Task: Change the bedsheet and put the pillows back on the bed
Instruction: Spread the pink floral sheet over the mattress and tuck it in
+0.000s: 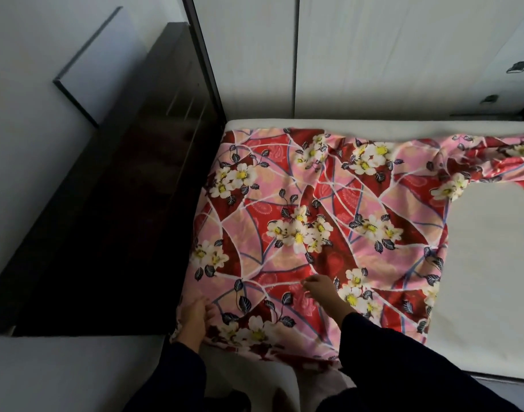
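Note:
A red and pink floral bedsheet (320, 221) lies partly spread over the left half of a white mattress (486, 257). Its right part is bunched toward the far edge, leaving bare mattress at the right. My left hand (195, 319) lies at the near left corner of the sheet, fingers straight, touching the fabric at the mattress edge. My right hand (323, 291) rests on the sheet a little further in, its fingers bent against the cloth; whether it pinches the cloth is not clear. No pillows are in view.
A dark wooden headboard (129, 185) with a shelf runs along the left of the bed. White wardrobe doors (373, 55) stand behind the far edge. A pale floor strip (61, 376) lies at the lower left.

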